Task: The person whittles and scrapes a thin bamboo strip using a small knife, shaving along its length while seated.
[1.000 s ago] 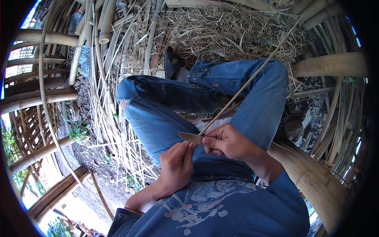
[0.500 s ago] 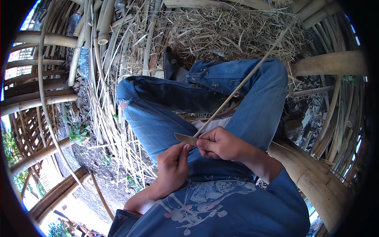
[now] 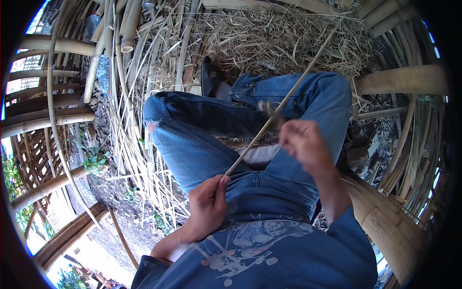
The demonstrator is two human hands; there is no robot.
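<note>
"Over your jeans, what lies?"

"The long, thin bamboo strip, its axis slanting from your lap forward and right, far end pointing over the straw."

"Which hand is nearer?"

"Your left hand: its fingers pinch the near end. Your right hand is just right of the strip, too blurred to tell whether its fingers grip anything."

head view: rode on the person's head, left one of a fisheye pair | faced steeply down over the shirt | looked closely onto the jeans | reached beyond to straw
</note>
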